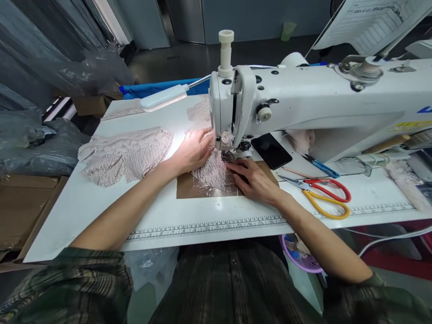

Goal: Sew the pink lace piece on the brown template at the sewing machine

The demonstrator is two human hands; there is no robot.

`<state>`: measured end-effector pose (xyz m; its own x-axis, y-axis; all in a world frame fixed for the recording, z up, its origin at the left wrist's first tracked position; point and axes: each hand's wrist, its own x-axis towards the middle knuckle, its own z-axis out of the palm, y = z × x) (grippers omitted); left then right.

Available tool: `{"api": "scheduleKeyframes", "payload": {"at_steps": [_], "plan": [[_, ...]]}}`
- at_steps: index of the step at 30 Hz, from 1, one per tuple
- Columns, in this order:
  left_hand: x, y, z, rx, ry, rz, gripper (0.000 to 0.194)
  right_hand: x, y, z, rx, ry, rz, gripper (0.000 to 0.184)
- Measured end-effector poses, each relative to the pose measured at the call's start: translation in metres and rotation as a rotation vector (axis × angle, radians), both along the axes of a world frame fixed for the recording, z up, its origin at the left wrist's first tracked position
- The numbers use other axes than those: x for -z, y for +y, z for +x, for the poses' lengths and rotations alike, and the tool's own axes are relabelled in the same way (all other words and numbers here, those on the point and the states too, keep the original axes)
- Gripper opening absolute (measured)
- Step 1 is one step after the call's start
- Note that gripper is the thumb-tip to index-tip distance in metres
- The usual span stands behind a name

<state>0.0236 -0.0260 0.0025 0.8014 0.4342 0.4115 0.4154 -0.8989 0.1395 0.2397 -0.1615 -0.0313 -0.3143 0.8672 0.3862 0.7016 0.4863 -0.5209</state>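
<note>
Two hands feed pale lace under a sewing machine's needle.

At nine o'clock a loose lace heap (126, 155) lies soft and openwork on the white table (84, 202). The left hand (193, 150), flat and open, presses the lace piece (213, 173) at ten o'clock of the presser foot; the right hand (254, 180), fingers spread and gripping nothing, pins its netted edge at five o'clock. Stitching looks underway; next calls for even guiding. At three o'clock lie red-and-yellow scissors (326, 195).

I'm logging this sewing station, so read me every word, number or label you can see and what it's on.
"4" up to "16": numbers along the printed ruler at the table's front edge.
Blue lettering on the sewing machine: cut off, unreadable.
Yellow label beneath it: too blurred.
Paper sheet above: print too small.
</note>
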Motion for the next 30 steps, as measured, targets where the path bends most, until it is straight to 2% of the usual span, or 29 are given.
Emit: {"api": "scheduleKeyframes", "payload": {"at_steps": [3, 7, 10, 15, 22, 26, 28, 30], "plan": [[-0.002, -0.027, -0.008, 0.057, 0.037, 0.013, 0.022, -0.004, -0.003, 0.001, 0.042, 0.063, -0.037, 0.039], [0.001, -0.055, -0.018, 0.233, 0.026, -0.194, 0.021, -0.006, -0.003, -0.001, 0.080, 0.095, -0.015, 0.034], [0.007, -0.061, -0.021, 0.219, -0.015, -0.290, 0.020, -0.005, -0.001, -0.001, 0.086, 0.104, -0.001, 0.032], [0.012, -0.064, -0.019, 0.144, -0.052, -0.332, 0.023, -0.004, 0.000, 0.000, 0.070, 0.133, 0.039, 0.028], [0.015, -0.070, -0.013, 0.041, -0.252, -0.182, 0.022, -0.009, -0.004, -0.009, -0.082, 0.133, 0.039, 0.033], [0.018, -0.068, -0.011, 0.129, -0.236, -0.004, 0.019, -0.007, 0.001, -0.017, -0.088, 0.144, 0.086, 0.010], [0.018, -0.067, -0.011, 0.182, -0.192, 0.085, 0.021, -0.007, 0.002, -0.017, -0.102, 0.171, 0.078, 0.011], [0.017, -0.066, -0.012, 0.207, -0.186, 0.128, 0.013, -0.007, 0.001, -0.014, -0.080, 0.166, 0.044, 0.013]]}}
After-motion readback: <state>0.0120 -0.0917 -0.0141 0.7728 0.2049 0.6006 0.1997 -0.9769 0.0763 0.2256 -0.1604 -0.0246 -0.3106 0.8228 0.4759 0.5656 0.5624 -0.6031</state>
